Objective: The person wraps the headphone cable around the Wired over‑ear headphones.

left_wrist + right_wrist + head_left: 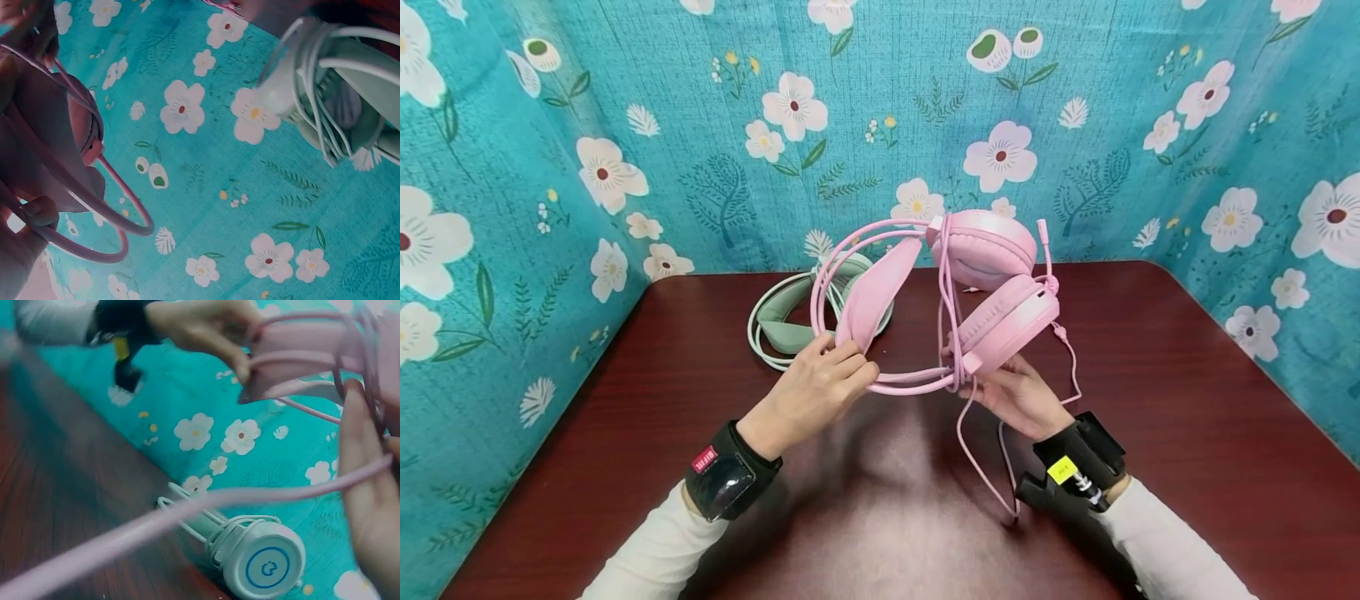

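Observation:
A pink headset (880, 292) is held up above the table, its ear cups to the right and its headband to the left. Its cable (950, 292) is wound round the band beside the cups, and a loose length hangs below. My left hand (812, 387) grips the headband at its lower left. My right hand (1018, 396) holds the headset under the lower ear cup, by the wound cable; some of its fingers are hidden behind the cup. In the right wrist view, fingers (359, 444) lie along the wound cable.
A pale green headset (786, 325), with its own cable wound round it, lies on the dark red wooden table (1150, 350) behind my left hand. A teal flowered cloth (880, 100) hangs along the back and both sides. A small microphone (1043, 242) sticks up from the pink headset.

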Demonstrator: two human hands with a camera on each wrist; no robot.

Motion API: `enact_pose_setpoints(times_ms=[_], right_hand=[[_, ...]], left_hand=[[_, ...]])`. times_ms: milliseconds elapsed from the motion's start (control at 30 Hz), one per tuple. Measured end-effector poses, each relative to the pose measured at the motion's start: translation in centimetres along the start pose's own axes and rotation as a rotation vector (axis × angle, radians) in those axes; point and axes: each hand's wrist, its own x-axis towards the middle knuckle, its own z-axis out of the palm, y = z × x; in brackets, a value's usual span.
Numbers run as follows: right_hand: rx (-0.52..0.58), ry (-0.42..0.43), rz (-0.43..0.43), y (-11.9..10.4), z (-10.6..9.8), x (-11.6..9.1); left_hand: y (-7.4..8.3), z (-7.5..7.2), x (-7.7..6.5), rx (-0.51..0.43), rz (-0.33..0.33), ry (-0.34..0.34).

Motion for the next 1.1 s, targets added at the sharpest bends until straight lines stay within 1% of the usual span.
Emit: enact_pose_setpoints(times_ms=[100,233,300,433,533,667,767,867,967,1100], right_hand=[[-0.124,0.018,0.018,-0.1,0.5,-0.1],[-0.236,0.057,0.017,-0.1,0.7,-0.4],[-0.280,0.072,0.036,-0.1,0.9,-0.5],[-0.389,0.112,0.126,-0.3,1.4,-0.5],[-0.517,0.123,0.197,-0.5,2.1,-0.4],[-0.687,0.148,0.271,-0.9,2.8,-0.1],[-0.777,0.171,0.318,-1.3,3.0,0.1],[-0.853,0.182,0.343,-1.7,3.3,0.3],[-0.942,0.174,0.344,-2.0,3.6,0.4],[-1.144,0.137,0.322,-2.5,4.1,0.6]], left_hand=[[-0.1,-0.1,-0.1,0.005,0.001,-0.003],[-0.1,-0.1,-0.1,-0.001,-0.004,-0.008],[-0.2,-0.1,-0.1,-0.001,-0.013,-0.007],[-0.3,0.0,-0.4,0.010,-0.020,-0.003],[-0.4,0.0,-0.5,0.022,-0.015,-0.005],[-0.5,0.0,-0.6,0.033,-0.020,-0.019],[-0.6,0.0,-0.7,0.032,-0.022,-0.030],[-0.6,0.0,-0.7,0.034,-0.018,-0.039],[-0.6,0.1,-0.7,0.037,-0.020,-0.042],[-0.7,0.0,-0.7,0.032,-0.032,-0.045]])
